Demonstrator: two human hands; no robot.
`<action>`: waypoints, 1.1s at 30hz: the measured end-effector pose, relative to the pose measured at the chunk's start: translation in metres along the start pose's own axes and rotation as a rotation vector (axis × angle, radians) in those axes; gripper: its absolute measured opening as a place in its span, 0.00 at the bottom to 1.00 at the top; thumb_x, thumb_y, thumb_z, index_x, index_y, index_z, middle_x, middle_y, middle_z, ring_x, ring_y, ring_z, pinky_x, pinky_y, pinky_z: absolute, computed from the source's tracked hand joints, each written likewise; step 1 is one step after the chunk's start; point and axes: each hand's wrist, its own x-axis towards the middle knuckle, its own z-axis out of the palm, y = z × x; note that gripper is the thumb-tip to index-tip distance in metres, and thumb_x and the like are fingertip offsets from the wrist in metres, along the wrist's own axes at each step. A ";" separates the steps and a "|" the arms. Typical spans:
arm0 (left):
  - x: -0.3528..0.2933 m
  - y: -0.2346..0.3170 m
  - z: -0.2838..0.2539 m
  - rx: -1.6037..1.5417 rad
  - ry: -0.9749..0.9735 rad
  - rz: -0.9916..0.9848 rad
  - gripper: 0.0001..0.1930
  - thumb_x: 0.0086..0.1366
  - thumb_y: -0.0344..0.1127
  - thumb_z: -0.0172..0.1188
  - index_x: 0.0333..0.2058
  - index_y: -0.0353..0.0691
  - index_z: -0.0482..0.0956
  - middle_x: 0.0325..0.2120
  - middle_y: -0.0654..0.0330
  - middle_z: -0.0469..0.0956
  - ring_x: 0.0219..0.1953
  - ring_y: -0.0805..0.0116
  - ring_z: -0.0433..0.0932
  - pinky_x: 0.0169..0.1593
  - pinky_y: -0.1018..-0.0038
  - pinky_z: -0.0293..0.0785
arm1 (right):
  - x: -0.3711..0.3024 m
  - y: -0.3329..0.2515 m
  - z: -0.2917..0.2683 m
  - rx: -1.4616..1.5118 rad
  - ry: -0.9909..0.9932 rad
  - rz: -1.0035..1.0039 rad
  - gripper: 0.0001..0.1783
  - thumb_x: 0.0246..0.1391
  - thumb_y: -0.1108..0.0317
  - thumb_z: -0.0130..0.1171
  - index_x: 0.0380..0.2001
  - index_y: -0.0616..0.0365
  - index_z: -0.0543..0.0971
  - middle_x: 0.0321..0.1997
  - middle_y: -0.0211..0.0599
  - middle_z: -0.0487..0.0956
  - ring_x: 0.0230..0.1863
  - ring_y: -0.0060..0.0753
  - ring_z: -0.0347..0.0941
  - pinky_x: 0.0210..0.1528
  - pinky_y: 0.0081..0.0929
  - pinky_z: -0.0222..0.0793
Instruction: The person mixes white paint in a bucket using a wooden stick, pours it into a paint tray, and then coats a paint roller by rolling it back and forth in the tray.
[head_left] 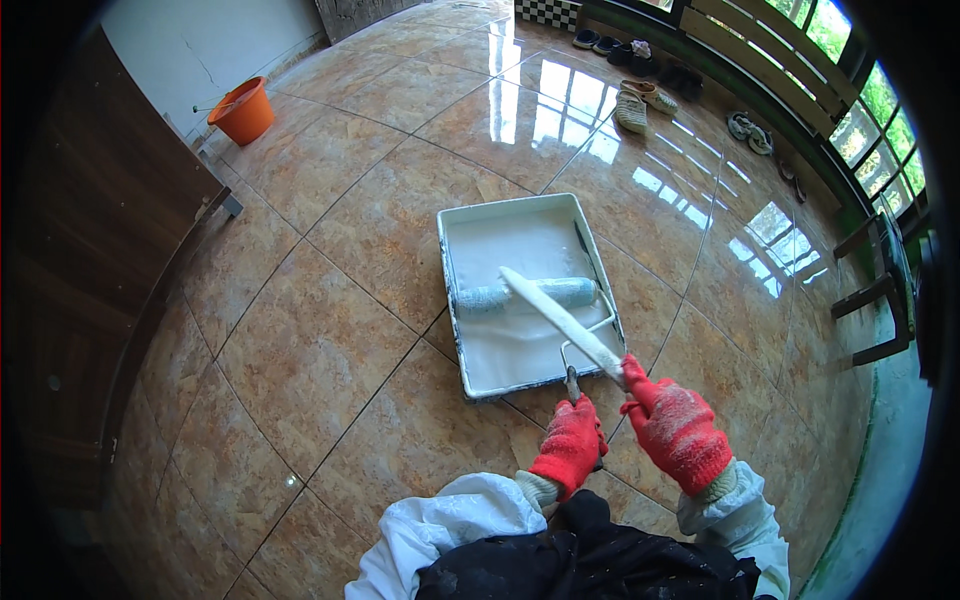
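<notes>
A white paint tray (449, 325) holding white paint (510, 240) lies on the floor in front of me. Across the tray rests a paint roller (575, 291) with a pale bluish, paint-wet sleeve, and its wire frame bends back over the near right rim. My left hand (570, 445), in a red glove, is closed round the roller's handle. A long, flat white stick (565, 322) is gripped in my right hand (680, 430), also red-gloved and speckled with paint. The stick slants up to the left over the roller sleeve; I cannot tell if the two touch.
Glossy brown floor tiles (330, 330) surround the tray. An orange bucket (243, 112) stands by the far left wall, near a dark wooden cabinet (110, 240). Several shoes (632, 108) line the far right edge, beside a wooden bench (760, 50). A dark chair (885, 290) stands at right.
</notes>
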 end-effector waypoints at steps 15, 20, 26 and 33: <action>-0.003 -0.010 -0.001 -0.034 0.001 -0.035 0.15 0.69 0.48 0.46 0.34 0.42 0.62 0.22 0.63 0.67 0.19 0.71 0.68 0.21 0.70 0.71 | 0.013 -0.006 -0.008 -0.031 0.033 -0.059 0.28 0.56 0.59 0.54 0.61 0.46 0.66 0.30 0.47 0.76 0.34 0.50 0.75 0.36 0.44 0.69; -0.003 -0.012 -0.002 -0.037 -0.008 -0.015 0.15 0.69 0.48 0.46 0.34 0.42 0.62 0.23 0.63 0.67 0.19 0.71 0.68 0.21 0.70 0.71 | 0.014 0.006 -0.012 -0.093 0.038 0.033 0.27 0.56 0.59 0.54 0.60 0.46 0.67 0.31 0.47 0.76 0.34 0.51 0.75 0.36 0.43 0.69; -0.002 -0.012 -0.003 -0.036 0.007 -0.011 0.15 0.69 0.48 0.46 0.34 0.42 0.62 0.23 0.63 0.66 0.19 0.71 0.68 0.21 0.70 0.71 | 0.019 0.008 -0.010 -0.095 0.079 0.022 0.27 0.56 0.60 0.54 0.60 0.46 0.68 0.31 0.49 0.76 0.34 0.52 0.75 0.36 0.44 0.68; -0.002 -0.012 -0.001 -0.037 -0.018 -0.010 0.15 0.70 0.48 0.46 0.34 0.41 0.61 0.23 0.62 0.67 0.18 0.71 0.68 0.21 0.70 0.71 | 0.021 -0.008 -0.021 -0.050 0.032 -0.047 0.28 0.55 0.61 0.55 0.60 0.46 0.67 0.31 0.48 0.77 0.35 0.51 0.75 0.37 0.43 0.69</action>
